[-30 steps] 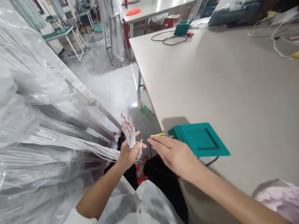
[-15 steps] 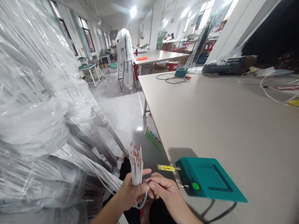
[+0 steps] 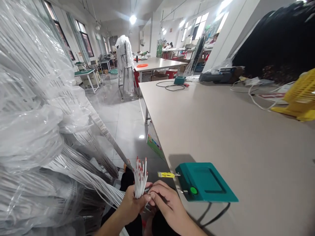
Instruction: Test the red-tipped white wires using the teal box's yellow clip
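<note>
A bundle of white cables (image 3: 140, 183) with reddish tips stands upright in my left hand (image 3: 133, 204), whose fingers are wrapped round it. My right hand (image 3: 166, 200) meets the left thumb, its thumb and fingers pinched together beside the bundle. What lies in that pinch is hidden, though thin cable ends show just below. To the right, on the table edge, sits a teal box-shaped device (image 3: 206, 182) with a green button (image 3: 194, 190). A yellow-handled tool (image 3: 167, 174) juts from its left side. More white cables (image 3: 93, 180) run from the left toward my left hand.
Plastic-wrapped cable bundles (image 3: 31, 131) hang at the left beside a slanted wrapped bar (image 3: 105, 132). The grey table (image 3: 221, 127) spans the right, carrying a yellow fan (image 3: 301, 95) and a second teal device (image 3: 179, 80). A wrapped rack (image 3: 125, 65) stands farther back.
The view has swung right, bringing the yellow fan in. My right fingers have closed in near the left thumb, and the cable loop seen below the hands no longer shows.
</note>
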`<state>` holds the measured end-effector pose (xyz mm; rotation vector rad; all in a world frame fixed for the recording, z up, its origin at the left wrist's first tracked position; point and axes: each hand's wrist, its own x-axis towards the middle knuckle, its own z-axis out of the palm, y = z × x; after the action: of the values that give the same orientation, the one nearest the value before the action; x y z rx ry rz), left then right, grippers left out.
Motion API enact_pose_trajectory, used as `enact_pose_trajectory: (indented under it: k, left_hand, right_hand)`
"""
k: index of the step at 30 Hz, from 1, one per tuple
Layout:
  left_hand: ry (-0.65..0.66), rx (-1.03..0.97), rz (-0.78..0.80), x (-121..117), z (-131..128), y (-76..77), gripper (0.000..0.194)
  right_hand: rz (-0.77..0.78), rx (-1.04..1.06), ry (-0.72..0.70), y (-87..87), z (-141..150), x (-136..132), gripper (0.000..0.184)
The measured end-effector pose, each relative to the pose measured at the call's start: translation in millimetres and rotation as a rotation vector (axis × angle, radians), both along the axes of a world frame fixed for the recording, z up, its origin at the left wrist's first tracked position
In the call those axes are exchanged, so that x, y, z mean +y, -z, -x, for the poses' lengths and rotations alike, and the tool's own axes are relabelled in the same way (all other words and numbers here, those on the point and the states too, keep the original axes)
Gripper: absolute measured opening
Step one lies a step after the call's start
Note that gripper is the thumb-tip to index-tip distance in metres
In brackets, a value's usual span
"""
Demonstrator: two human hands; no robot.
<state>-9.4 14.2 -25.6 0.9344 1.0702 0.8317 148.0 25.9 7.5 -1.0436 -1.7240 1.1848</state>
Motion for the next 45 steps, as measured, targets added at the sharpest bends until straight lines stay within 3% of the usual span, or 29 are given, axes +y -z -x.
enact_pose_trajectory:
  k: [4,7,9,16,21,27,30,35,38,41,45]
  left_hand:
    - [0.024,0.060,-0.070,2.9,-1.3,-4.5,0.055]
    - [-0.142,0.137,-0.078,5.0,-3.8,-13.8,0.053]
    - [-0.218,0.181,-0.085,6.2,-4.6,-18.5,0.047]
    - [0.097,0.181,-0.075,3.5,-6.6,-15.1,0.032]
    - [-0.064,0.149,-0.056,4.3,-10.3,-15.0,0.032]
    - [-0.473,0.164,-0.020,11.5,-9.4,-17.6,0.032]
    - [-0.408,0.211,-0.090,10.6,-12.2,-23.7,0.028]
    - [-0.290,0.163,-0.057,5.1,-21.8,-31.1,0.023]
    - [-0.311,0.159,-0.038,5.3,-24.2,-32.8,0.023]
    - [-0.375,0.236,-0.058,7.3,-23.5,-36.4,0.020]
    - [-0.327,0.249,-0.059,7.2,-20.6,-36.0,0.020]
  right_hand:
    - [-0.210,-0.110,0.073,9.9,-4.8,-1.7,0.023]
    - [-0.438,-0.212,0.265,19.7,-7.5,-3.1,0.027]
    - [-0.480,-0.219,0.321,22.3,-7.4,-3.7,0.031]
    - [-0.166,-0.036,0.234,9.6,3.1,0.1,0.012]
    - [-0.022,0.048,0.281,11.6,1.2,3.4,0.024]
    - [-0.017,0.032,0.258,18.1,-0.6,2.2,0.018]
    - [-0.053,-0.027,0.190,19.2,2.4,-0.5,0.019]
    - [-0.174,-0.083,0.082,24.7,6.5,-3.7,0.019]
    - [-0.211,-0.109,0.047,26.1,4.6,-2.3,0.018]
    - [-0.185,-0.088,0.185,23.6,1.3,0.7,0.014]
    - [-0.089,-0.009,0.330,18.7,-0.1,2.9,0.013]
